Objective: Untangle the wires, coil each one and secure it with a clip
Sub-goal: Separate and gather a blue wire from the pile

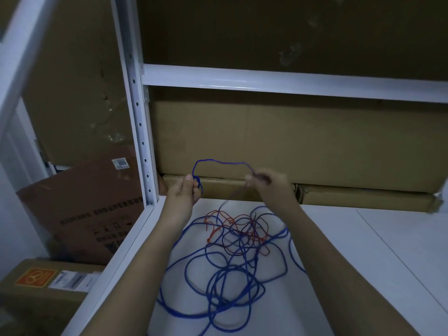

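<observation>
Both hands gripped the blue wire at frame centre: left hand holding a small coil, right hand pinching the strand, likely feeding another loop. Remaining tangle lay on the shelf below.

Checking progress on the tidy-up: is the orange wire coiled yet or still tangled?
Still tangled. The orange wire lies in loose, irregular loops on the white shelf, crossed with the blue wire and a dark one.
</observation>
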Available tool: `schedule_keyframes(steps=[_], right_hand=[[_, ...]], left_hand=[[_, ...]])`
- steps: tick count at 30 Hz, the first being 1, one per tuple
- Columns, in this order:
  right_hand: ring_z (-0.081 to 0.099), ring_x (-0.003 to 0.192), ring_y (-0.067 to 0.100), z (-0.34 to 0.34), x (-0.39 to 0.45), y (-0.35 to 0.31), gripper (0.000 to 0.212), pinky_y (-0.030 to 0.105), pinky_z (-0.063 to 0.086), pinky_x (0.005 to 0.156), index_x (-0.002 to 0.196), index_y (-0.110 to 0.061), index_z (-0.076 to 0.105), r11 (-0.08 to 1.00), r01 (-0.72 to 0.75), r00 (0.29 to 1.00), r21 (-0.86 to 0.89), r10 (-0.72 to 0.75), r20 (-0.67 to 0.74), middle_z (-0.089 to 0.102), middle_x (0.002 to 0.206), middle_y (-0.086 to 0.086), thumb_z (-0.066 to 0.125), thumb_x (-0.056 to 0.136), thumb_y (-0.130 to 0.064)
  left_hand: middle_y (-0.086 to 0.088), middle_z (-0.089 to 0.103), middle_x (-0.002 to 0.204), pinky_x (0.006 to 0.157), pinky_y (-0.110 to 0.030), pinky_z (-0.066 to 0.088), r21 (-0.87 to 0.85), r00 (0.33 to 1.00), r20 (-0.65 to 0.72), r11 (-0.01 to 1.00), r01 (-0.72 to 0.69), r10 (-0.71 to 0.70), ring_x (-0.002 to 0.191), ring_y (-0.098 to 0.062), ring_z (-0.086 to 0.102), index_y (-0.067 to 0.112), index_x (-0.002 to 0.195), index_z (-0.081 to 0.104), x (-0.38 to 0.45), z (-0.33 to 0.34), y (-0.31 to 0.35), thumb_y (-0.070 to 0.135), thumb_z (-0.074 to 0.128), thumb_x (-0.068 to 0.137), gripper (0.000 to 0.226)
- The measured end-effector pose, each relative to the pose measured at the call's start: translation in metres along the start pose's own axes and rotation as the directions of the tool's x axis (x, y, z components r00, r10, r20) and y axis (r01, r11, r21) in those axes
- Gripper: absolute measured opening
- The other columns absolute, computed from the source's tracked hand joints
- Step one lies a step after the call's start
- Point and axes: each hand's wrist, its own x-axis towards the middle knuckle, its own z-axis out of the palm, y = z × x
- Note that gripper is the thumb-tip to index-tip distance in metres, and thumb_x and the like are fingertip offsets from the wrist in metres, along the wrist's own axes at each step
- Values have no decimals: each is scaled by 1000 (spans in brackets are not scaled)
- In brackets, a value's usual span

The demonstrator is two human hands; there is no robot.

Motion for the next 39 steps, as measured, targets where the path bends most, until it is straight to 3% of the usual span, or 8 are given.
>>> schedule_keyframes(steps=[3,9,13,18,24,31,35,39], right_hand=[[51,74,11,12,-17,52,24,23,36,69,99,-8,67,942,-104,968,-319,170,185,61,85,0,56,97,-28],[59,74,23,9,-26,92,30,33,47,68,88,-8,64,887,-376,925,-267,378,-47,70,92,14,49,98,-32],[60,50,18,-1,-7,54,47,33,52,55,82,-3,64,754,-532,826,385,563,39,71,68,11,43,101,-40],[65,76,21,-18,28,-17,43,33,52,71,72,-16,58,909,-71,963,410,169,-208,69,86,12,36,104,-34],[49,41,8,-34,42,-76,38,20,40,42,77,-15,55,868,140,958,477,3,-287,56,57,0,35,104,-31],[48,64,13,-7,15,20,47,28,34,59,86,-8,64,986,2,1000,-166,-6,-26,53,66,7,32,103,-39],[53,65,18,4,-13,67,51,28,34,56,95,-9,66,888,-102,971,-449,186,147,52,65,-1,28,103,-43],[53,68,23,24,-38,73,46,30,34,60,81,-22,57,543,161,978,-824,22,206,51,68,2,23,103,-45]], left_hand=[[11,33,49,51,-16,25,9,1000,24,1000,5,-5,46,-2,28,16,70,36,-2,1,-3,22,28,106,37],[12,36,41,49,-13,29,-85,997,-41,994,68,-71,42,-2,29,17,69,36,1,-9,-10,20,26,106,39],[12,35,41,47,-9,29,-77,996,-39,994,78,-81,41,-1,30,16,68,35,1,-10,-13,20,26,106,39],[11,36,43,52,-10,30,-70,996,-31,994,79,-82,47,-4,29,16,70,37,7,-6,-12,22,25,106,39],[11,35,44,54,-10,30,-90,999,-17,995,35,-36,50,-5,29,15,71,37,11,-1,-2,20,24,106,38],[10,34,43,60,-22,26,-174,993,-39,979,103,-112,43,-2,28,16,73,39,5,-6,-6,21,24,107,37],[10,33,46,62,-24,25,-257,989,26,955,146,-144,44,-4,26,17,73,38,-2,-12,-10,21,25,106,36],[10,35,50,65,-25,25,-621,957,188,729,289,-220,44,-5,30,19,77,41,-7,-15,-6,28,25,106,34]])
